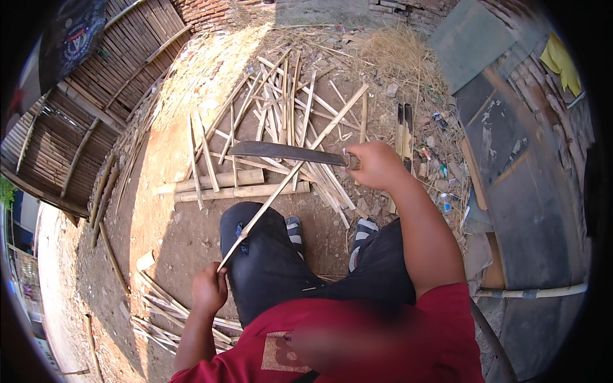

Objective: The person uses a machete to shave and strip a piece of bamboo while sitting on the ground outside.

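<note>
My left hand (pixel 209 288) is closed on the near end of a long bamboo strip (pixel 271 199). The strip slants up and to the right across my left thigh, its far end lying over the heap. In my right hand (pixel 372 165) is the handle of a machete (pixel 287 152), its dark broad blade pointing left. The blade lies level across the view and passes over or beside the strip; whether they touch I cannot tell. Beyond the blade lies a loose heap of split bamboo strips (pixel 274 105). Two thick bamboo poles (pixel 246 191) rest on the ground before my knees.
More split strips (pixel 172 316) lie on the ground by my left arm. A woven bamboo wall (pixel 76 121) stands at the left. Dark sheets (pixel 530 210) lean at the right, with litter and a small bottle (pixel 445 203) nearby. Dry straw (pixel 399 57) lies at the back.
</note>
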Demonstrator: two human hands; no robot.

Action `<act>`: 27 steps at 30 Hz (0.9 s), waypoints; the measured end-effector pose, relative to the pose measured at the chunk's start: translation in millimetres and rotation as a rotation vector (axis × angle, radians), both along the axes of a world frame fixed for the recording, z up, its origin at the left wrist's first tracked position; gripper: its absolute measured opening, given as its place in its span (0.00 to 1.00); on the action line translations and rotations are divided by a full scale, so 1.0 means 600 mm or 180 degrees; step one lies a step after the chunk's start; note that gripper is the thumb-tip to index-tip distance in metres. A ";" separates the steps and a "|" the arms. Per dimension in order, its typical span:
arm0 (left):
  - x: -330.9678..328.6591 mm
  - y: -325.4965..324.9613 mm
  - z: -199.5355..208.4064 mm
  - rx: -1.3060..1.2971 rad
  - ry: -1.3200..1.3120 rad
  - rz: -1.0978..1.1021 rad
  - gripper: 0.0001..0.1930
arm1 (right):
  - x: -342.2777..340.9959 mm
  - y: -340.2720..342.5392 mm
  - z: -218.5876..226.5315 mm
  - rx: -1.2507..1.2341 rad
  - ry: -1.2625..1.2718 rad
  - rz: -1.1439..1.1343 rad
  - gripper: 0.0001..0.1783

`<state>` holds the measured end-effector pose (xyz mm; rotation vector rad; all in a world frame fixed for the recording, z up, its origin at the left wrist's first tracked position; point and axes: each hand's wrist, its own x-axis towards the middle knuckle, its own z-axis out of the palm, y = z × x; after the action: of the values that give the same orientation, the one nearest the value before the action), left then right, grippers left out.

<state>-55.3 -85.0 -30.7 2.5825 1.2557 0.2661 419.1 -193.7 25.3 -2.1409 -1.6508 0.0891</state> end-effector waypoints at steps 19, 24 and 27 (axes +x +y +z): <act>-0.012 0.021 0.026 -0.0011 0.0008 -0.0046 0.06 | 0.055 -0.015 -0.009 -0.0133 0.0597 -0.0525 0.22; -0.033 0.027 0.015 0.0031 -0.0112 -0.0093 0.06 | -0.018 0.000 0.008 -0.0156 -0.0211 0.0284 0.23; -0.027 0.026 0.029 -0.0079 -0.0088 -0.0071 0.06 | 0.068 -0.019 -0.019 0.0048 0.0466 -0.0184 0.21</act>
<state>-71.7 -69.3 -13.4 2.5614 1.2123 0.2792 459.9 -204.9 13.6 -2.1157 -1.5013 0.2101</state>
